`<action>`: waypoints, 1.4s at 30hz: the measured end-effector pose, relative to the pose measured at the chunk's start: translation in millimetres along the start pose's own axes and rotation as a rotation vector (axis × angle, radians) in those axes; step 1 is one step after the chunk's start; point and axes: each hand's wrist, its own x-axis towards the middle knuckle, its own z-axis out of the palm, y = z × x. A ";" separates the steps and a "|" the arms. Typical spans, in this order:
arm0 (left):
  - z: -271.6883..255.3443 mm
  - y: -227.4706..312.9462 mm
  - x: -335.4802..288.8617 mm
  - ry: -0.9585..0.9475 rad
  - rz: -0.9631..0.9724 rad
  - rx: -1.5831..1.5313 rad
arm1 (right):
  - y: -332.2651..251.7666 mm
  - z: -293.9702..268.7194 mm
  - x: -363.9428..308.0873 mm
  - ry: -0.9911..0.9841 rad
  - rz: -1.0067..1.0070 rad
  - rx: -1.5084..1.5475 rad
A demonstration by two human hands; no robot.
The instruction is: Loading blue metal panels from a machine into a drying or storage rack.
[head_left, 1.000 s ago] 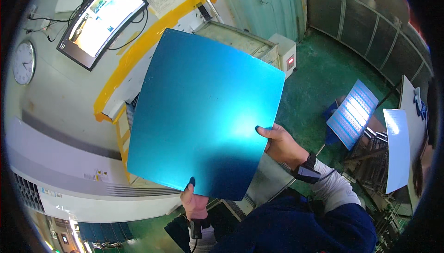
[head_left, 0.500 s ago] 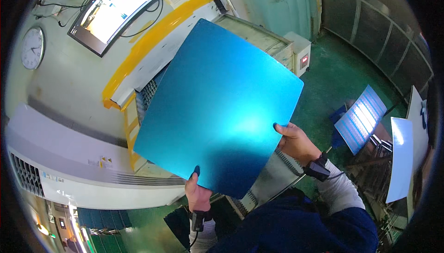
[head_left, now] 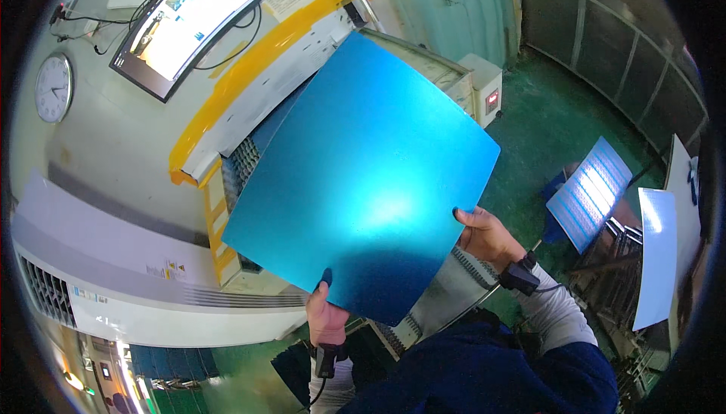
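Observation:
A large blue sheet (head_left: 355, 172) with rounded corners and a smooth, shiny face is held up in front of me. My left hand (head_left: 327, 317) grips its lower left edge, the dark-tipped thumb on the face and the fingers hidden behind. My right hand (head_left: 488, 236) pinches the right edge, thumb on top and fingers underneath. Both wrists carry small black devices with cables. Behind the sheet stands a machine (head_left: 446, 74) with a bed of grey rollers or ridges (head_left: 246, 158) showing past the sheet's left edge. Most of that machine is hidden by the sheet.
A striped blue panel (head_left: 590, 195) leans on a stand at right, near a pale panel (head_left: 655, 259). A white air conditioner (head_left: 151, 285) lies along the left. A lit screen (head_left: 185, 24) and a clock (head_left: 54, 87) hang on the wall. Metal partitions (head_left: 612, 51) border the green floor.
The sheet's far corner has shifted right and it is tilted slightly differently. Both hands keep their grip and have moved only slightly. The view has turned a little.

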 end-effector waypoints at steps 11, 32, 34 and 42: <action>-0.2 -7.7 5.4 -0.037 -0.033 0.052 | -2.9 -26.7 -13.3 -0.020 0.018 -0.021; -13.7 -0.2 6.3 -0.056 0.015 0.148 | 10.5 -31.8 -16.7 0.016 -0.009 -0.031; -10.3 1.6 4.1 -0.058 0.003 0.145 | 13.7 -39.2 -14.4 -0.017 -0.011 -0.014; -4.7 5.3 0.9 -0.073 0.027 0.133 | 4.0 -6.6 -15.8 -0.052 -0.022 0.029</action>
